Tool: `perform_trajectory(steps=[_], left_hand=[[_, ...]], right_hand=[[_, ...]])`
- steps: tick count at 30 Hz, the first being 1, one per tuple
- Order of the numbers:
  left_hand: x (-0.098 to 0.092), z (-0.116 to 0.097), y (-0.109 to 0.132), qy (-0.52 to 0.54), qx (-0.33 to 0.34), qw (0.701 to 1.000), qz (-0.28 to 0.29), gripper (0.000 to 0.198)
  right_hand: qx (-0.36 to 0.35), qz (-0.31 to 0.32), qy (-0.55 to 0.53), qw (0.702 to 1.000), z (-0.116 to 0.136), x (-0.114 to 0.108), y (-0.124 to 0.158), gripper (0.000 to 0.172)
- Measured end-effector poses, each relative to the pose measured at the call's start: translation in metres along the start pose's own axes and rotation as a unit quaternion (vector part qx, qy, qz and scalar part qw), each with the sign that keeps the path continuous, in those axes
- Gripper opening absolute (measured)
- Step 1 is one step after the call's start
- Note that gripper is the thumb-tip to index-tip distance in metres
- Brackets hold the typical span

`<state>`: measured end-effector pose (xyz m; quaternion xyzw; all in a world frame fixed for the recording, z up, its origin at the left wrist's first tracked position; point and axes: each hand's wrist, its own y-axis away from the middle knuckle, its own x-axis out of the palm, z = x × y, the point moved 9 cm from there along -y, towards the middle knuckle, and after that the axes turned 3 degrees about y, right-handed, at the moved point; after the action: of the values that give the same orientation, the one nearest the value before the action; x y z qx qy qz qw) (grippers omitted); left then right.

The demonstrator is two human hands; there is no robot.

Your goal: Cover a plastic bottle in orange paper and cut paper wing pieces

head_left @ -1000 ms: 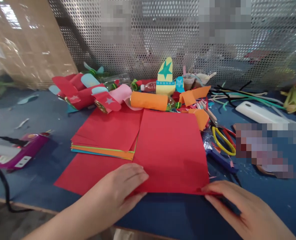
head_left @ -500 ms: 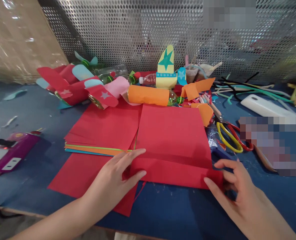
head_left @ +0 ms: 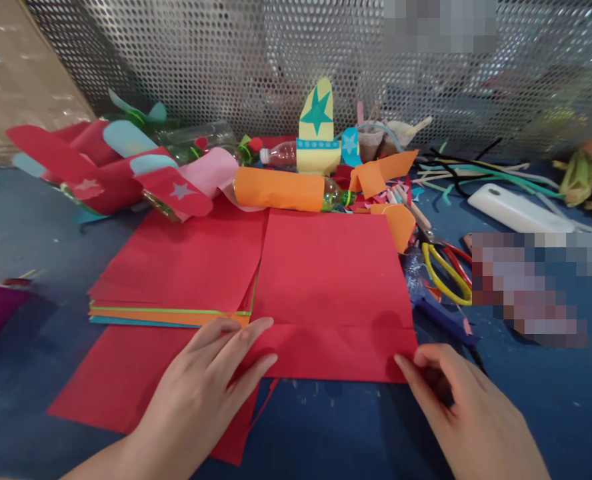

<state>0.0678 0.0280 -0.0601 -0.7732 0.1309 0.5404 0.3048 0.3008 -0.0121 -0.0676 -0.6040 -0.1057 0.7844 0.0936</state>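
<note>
A red paper sheet (head_left: pixel 331 270) lies in front of me, with a crease across it and a strip (head_left: pixel 336 353) along its near edge. Whether that strip is folded over or opened flat, I cannot tell. My left hand (head_left: pixel 211 387) grips the strip's left end between thumb and fingers. At the near right corner, my right hand (head_left: pixel 456 393) pinches the paper, its fingers curled. Left of the sheet is a stack of coloured paper (head_left: pixel 186 267), red on top. Another red piece (head_left: pixel 121 373) sticks out below the stack, partly under my left forearm.
Paper-covered bottle crafts line the back, among them an orange-wrapped bottle (head_left: pixel 279 189), red planes (head_left: pixel 126 180) and a yellow fin with a star (head_left: pixel 319 120). To the right are scissors (head_left: pixel 446 273), a blue-handled tool (head_left: pixel 443 320) and a white glue gun-like object (head_left: pixel 519 210). A perforated metal panel (head_left: pixel 176 53) stands behind.
The near strip of the red sheet has gone from raised and curled to lying flatter, its right end now in line with the sheet. Both hands stay at its ends; the view has shifted slightly.
</note>
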Motion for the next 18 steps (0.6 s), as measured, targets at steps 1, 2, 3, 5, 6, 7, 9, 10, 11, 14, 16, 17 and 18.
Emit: perform_trajectory(steps=[1,2,3,5,6,7,9,10,11,14,16,17,18], left_hand=[[0.001,0.0,0.0,0.001,0.003,1.0,0.004,0.03],[0.002,-0.001,0.0,0.001,0.002,1.0,0.006,0.03],[0.002,0.0,0.0,0.0,-0.005,1.0,0.008,0.031],[0.003,0.003,-0.001,-0.002,-0.027,1.0,0.007,0.032],[0.002,0.004,-0.001,-0.002,-0.037,0.999,0.003,0.032],[0.001,0.004,-0.001,-0.003,-0.039,0.999,-0.001,0.032],[-0.001,0.004,-0.002,0.0,-0.039,0.999,-0.013,0.029],[-0.003,0.005,-0.002,0.005,-0.043,0.999,-0.021,0.028],[-0.005,0.007,-0.002,0.012,-0.048,0.998,-0.03,0.027],[-0.007,0.014,0.0,0.046,-0.076,0.996,-0.033,0.033],[-0.005,0.019,0.001,0.069,-0.095,0.993,-0.019,0.036],[-0.004,0.021,0.001,0.078,-0.102,0.992,-0.013,0.035],[-0.003,0.022,0.002,0.086,-0.108,0.99,-0.008,0.034]], right_hand=[[0.007,0.007,-0.002,1.0,-0.001,0.001,0.001,0.032],[0.014,0.012,-0.003,1.0,-0.003,0.002,0.001,0.032],[0.019,0.014,-0.006,1.0,-0.004,0.003,0.001,0.031],[0.024,0.013,-0.006,1.0,-0.006,0.003,0.001,0.032],[0.022,0.01,-0.005,1.0,-0.005,0.002,0.0,0.032],[0.018,0.004,-0.003,1.0,-0.005,0.001,0.0,0.033],[0.008,-0.007,0.002,1.0,-0.003,-0.001,-0.002,0.034],[0.004,-0.009,0.004,1.0,-0.002,-0.002,-0.002,0.034],[0.001,-0.011,0.005,1.0,-0.002,-0.002,-0.002,0.035],[0.0,-0.005,0.003,1.0,-0.002,0.0,-0.001,0.035],[0.004,0.004,-0.004,1.0,-0.004,0.002,-0.001,0.033],[0.007,0.008,-0.008,1.0,-0.006,0.003,-0.001,0.032],[0.011,0.014,-0.015,1.0,-0.007,0.004,-0.001,0.031]])
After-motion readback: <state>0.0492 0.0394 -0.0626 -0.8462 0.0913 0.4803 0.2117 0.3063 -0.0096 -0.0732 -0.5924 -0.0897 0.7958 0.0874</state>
